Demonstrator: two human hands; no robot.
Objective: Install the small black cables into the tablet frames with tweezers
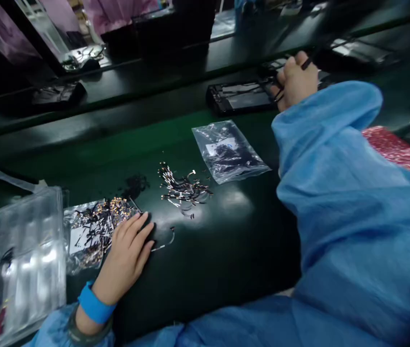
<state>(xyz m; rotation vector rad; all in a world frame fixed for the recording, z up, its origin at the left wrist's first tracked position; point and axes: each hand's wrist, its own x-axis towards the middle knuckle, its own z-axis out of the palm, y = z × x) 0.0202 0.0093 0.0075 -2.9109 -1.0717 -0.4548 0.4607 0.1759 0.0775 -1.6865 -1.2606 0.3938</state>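
Observation:
My left hand (127, 250), a blue band on its wrist, rests on the dark green bench with its fingers stretched out. It lies against the right side of a clear bag (82, 238) of small cables with gold-coloured ends. A single thin cable (164, 245) lies just past its fingertips. My right hand (297, 82) reaches far forward, its fingers closed round what looks like black tweezers (306, 63). Beside it, at the bench's back edge, is a black tray-like frame (241, 94) with a pale inner panel. Motion blur hides detail at its fingertips.
A loose heap of short cables (183, 188) lies mid-bench, near a clear zip bag (230, 152) of dark parts. At left stands a clear plastic compartment tray (27, 270). Red bubble wrap (396, 147) lies at right. Another dark unit (58, 94) sits on the raised ledge behind.

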